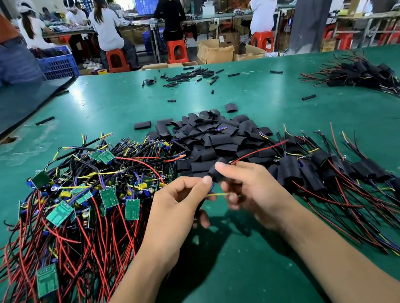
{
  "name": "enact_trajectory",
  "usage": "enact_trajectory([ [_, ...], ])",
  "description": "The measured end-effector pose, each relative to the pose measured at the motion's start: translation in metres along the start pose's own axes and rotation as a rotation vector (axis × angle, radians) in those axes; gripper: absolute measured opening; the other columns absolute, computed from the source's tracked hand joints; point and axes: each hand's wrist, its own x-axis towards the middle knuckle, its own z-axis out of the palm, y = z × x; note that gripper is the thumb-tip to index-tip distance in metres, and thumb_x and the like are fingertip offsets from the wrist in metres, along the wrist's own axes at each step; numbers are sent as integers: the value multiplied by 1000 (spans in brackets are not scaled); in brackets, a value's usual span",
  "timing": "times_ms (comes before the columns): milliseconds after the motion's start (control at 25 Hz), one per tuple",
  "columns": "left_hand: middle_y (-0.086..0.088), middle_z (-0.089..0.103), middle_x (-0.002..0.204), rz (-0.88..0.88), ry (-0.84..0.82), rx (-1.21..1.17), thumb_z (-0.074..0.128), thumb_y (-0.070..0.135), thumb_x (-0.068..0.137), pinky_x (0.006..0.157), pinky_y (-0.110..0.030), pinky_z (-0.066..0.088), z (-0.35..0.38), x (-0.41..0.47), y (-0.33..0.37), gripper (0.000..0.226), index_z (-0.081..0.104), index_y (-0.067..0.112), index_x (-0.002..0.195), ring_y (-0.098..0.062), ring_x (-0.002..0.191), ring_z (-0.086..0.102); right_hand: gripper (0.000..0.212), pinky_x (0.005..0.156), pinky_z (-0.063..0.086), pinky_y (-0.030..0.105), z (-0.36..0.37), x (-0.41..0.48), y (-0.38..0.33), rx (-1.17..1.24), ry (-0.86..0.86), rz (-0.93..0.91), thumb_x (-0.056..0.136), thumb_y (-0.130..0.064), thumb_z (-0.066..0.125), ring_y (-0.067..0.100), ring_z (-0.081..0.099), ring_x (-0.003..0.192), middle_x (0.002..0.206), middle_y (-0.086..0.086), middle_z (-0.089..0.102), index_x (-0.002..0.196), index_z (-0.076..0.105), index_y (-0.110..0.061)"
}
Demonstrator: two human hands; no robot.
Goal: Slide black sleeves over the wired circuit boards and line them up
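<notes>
Above the middle of the tabletop [113, 107], towards its near edge, the right hand [249, 190] grips a black sleeve [219, 173] with its thumb on top and fingers curled beneath. The left hand [176, 207] pinches the sleeve's left end between thumb and forefinger. A red wire [259, 152] runs out of the sleeve to the right and a yellow wire [217, 195] shows beneath it. Bare boards [84, 203] with tangled wires lie heaped towards the left edge, loose sleeves [207, 137] are piled behind the hands, and sleeved boards [354, 171] lie in a row towards the right edge.
</notes>
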Motion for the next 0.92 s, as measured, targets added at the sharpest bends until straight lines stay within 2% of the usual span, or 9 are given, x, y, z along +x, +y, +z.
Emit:
enact_trajectory([
  [80,-8,73,82,-53,-64,-44,68,35,87,44,-21,34,0,0,1,14,73,22,81,-20,43,53,31,42,32,22,2,3,0,114,93,-71,91,-25,69,9,39,43,61,-2,55,61,66,-24],
  [240,-8,72,76,-34,-66,-24,66,19,92,45,-21,36,1,1,-3,9,75,18,95,-19,42,50,29,43,29,22,0,5,-2,222,145,-149,91,-20,68,9,34,43,59,-2,48,63,60,-22],
  [400,-7,71,76,-25,-50,-9,62,18,95,45,-22,33,0,1,-3,13,75,20,94,-18,41,49,21,45,31,21,-1,4,-1,120,111,-174,83,-26,73,9,37,44,59,-3,49,71,57,-22],
  [520,-6,70,75,-35,-54,-4,58,17,98,44,-21,32,1,1,-4,15,73,17,97,-18,42,48,26,46,32,21,-4,4,-1,-19,146,-198,90,-25,70,10,41,48,59,-3,52,66,61,-23],
  [680,-6,71,77,-45,-38,-11,59,19,97,47,-22,33,1,1,-4,16,75,20,96,-18,44,50,19,44,34,21,-7,3,-6,5,124,-139,76,-32,73,12,45,49,59,1,58,60,68,-23],
  [760,-5,74,81,-38,-35,-27,62,21,95,48,-23,34,2,0,-4,14,76,21,97,-19,45,53,19,45,34,21,-7,2,-4,-101,92,-141,74,-34,71,12,45,49,58,2,58,58,68,-23],
  [920,-4,75,85,-14,-18,2,70,21,90,40,-23,36,2,0,-3,18,73,21,108,-22,38,54,21,46,27,25,-3,0,2,-137,-10,-137,77,-34,70,13,37,49,55,-1,46,62,61,-23],
])
